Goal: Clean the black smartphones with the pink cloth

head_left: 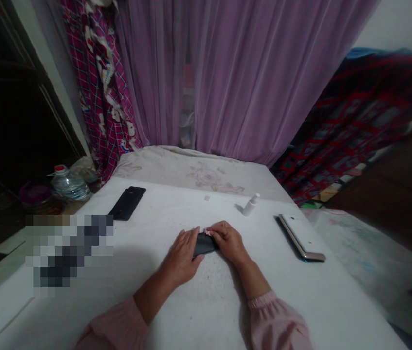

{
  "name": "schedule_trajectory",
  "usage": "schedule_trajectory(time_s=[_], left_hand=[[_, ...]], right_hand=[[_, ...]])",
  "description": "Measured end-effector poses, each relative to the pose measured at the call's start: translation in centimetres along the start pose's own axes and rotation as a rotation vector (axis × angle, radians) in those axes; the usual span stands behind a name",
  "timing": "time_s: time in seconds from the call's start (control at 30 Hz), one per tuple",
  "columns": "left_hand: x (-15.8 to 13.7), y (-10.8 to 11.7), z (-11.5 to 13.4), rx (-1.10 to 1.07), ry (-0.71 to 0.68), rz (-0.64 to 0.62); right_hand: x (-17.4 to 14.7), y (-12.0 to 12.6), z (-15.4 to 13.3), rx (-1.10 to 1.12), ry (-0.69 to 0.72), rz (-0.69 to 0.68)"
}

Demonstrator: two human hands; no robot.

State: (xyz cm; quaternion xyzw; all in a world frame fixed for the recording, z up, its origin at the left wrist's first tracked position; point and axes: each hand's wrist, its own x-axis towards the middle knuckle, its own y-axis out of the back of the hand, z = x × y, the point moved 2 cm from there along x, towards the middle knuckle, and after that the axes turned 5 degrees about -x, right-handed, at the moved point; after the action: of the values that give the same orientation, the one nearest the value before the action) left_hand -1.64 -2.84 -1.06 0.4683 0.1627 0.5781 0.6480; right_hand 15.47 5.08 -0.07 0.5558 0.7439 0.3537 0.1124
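A dark, flat phone point(206, 244) lies sideways on the white tabletop between my hands. My left hand point(184, 255) grips its left end, fingers over the far edge and thumb along the near side. At the upper right edge of the phone, my right hand point(227, 240) is closed in a pinch on a small pinkish-white piece point(208, 233), pressed against the phone. Whether that piece is cloth or paper is too small to tell. Beyond my hands stands a small white spray bottle point(251, 204), and a tiny whitish square point(206, 198) lies left of it.
Dark phones point(129, 203) lie at the left, beside a blurred-out patch point(70, 250). To the right, a white phone point(296, 233) rests on another device. A floral cloth point(213, 175) covers the table's far end, before purple curtains point(242, 73). A water bottle point(70, 183) stands off the left edge.
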Motion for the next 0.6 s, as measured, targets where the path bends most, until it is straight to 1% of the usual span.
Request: schedule_trajectory(time_s=[0.1, 0.23, 0.3, 0.37, 0.47, 0.53, 0.6], left_hand=[[0.0, -0.1, 0.0, -0.004, 0.011, 0.01], [0.0, -0.2, 0.1, -0.025, 0.032, 0.016], [0.0, -0.2, 0.1, -0.034, 0.03, 0.014], [0.0, -0.2, 0.1, -0.042, 0.021, 0.012], [0.1, -0.1, 0.0, -0.048, 0.02, 0.016], [0.1, -0.2, 0.0, -0.048, 0.036, 0.02], [0.0, -0.2, 0.1, -0.05, 0.052, 0.026]], right_hand=[[-0.2, 0.4, 0.1, 0.053, 0.023, -0.036], [-0.9, 1.6, 0.2, 0.195, 0.112, -0.232], [-1.1, 1.9, 0.2, 0.22, 0.125, -0.29], [-1.1, 1.8, 0.3, 0.207, 0.086, -0.255], [-0.7, 1.0, 0.5, 0.145, 0.023, -0.106], [-0.6, 0.5, 0.7, 0.125, 0.016, -0.025], [-0.7, 0.2, 0.9, 0.161, 0.012, 0.01]])
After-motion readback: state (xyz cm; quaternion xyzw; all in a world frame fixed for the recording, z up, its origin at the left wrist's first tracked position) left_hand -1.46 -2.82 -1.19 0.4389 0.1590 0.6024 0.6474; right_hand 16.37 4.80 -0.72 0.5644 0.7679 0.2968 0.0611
